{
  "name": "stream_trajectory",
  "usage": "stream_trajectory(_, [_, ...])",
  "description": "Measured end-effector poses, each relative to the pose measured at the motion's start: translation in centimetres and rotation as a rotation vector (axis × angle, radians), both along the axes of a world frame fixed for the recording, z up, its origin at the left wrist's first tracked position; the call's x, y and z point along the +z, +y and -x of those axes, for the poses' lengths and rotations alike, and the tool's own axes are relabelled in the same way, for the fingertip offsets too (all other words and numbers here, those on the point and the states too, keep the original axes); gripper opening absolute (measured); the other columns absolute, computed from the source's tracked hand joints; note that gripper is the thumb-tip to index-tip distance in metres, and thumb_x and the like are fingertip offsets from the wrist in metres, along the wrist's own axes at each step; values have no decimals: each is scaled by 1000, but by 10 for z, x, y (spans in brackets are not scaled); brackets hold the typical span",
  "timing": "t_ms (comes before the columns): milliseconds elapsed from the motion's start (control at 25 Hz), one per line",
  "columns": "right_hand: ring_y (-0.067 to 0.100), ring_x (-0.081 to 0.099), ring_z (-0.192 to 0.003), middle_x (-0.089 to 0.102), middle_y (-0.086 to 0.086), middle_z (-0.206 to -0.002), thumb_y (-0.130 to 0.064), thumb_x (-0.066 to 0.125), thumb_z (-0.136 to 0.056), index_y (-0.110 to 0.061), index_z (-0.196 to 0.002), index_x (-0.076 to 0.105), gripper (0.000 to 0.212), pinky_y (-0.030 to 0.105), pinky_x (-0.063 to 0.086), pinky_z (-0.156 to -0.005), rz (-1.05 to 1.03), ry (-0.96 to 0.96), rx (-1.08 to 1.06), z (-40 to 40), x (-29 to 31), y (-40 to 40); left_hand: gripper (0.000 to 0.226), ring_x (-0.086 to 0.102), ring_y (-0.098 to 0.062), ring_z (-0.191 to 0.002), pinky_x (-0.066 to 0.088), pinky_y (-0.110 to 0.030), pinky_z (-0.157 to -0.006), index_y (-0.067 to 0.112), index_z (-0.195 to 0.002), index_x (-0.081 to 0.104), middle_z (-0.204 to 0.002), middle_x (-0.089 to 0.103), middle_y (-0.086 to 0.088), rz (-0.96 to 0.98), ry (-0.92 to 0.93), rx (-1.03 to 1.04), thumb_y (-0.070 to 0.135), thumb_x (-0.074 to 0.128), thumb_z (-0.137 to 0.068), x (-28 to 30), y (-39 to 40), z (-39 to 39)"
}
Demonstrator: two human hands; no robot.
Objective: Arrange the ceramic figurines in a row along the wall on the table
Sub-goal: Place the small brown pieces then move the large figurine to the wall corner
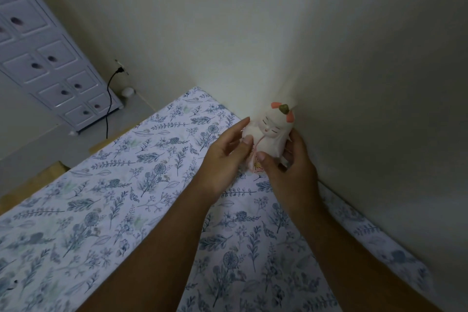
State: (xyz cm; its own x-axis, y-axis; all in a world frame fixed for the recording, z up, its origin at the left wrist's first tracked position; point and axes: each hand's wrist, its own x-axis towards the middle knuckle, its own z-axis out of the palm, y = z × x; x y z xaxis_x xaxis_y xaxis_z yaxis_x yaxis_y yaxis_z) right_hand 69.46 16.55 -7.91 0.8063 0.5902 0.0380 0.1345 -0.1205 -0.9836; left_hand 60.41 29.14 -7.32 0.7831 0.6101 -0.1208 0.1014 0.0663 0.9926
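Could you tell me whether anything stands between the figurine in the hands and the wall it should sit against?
Nothing visible does. The figurine, held by the left hand and right hand, is already close beside the wall, with only floral tablecloth around it.

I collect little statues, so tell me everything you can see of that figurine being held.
The figurine is white and looks like glazed ceramic, with closed painted eyes, orange-pink patches and an olive knob on top, and a pink flower low on its front. It stands about upright beside the wall, the left hand and right hand gripping its sides.
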Motion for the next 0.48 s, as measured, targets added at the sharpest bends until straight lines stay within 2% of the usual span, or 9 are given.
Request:
stream_trajectory(120, [-3,61,-114,64,-7,-133,-17,78,-84,-30,-143,45,69,11,52,-88,8,-21,-48,-2,0,8,39,67,-11,-112,56,-31,-93,27,-142,53,-123,66,6,-47,-12,39,18,53,-104,0,0,-9])
stream_trajectory(240, [3,61,-118,63,-6,-135,-19,78,-83,-31,-144,42,72,22,54,-94,26,-53,-83,0,-4,16,38,66,-15,-113,56,-38,-95,26,-143,51,-126,65,-1,-76,-7,45,19,52,-105,-2,5,-12])
stream_trajectory(320, [8,58,-125,59,-3,-141,-21,77,-84,-30,-148,37,75,27,52,-100,42,-71,-94,3,-9,17,39,66,-15,-114,56,-36,-96,25,-144,49,-127,64,-1,-104,6,36,21,51,-105,-4,5,-11])
stream_trajectory(480, [6,57,-127,57,-4,-144,-19,75,-87,-30,-151,33,77,20,51,-99,45,-70,-78,2,-12,14,42,65,-8,-112,54,-23,-91,24,-148,46,-123,64,10,-156,27,68,23,49,-106,-7,-3,-10])
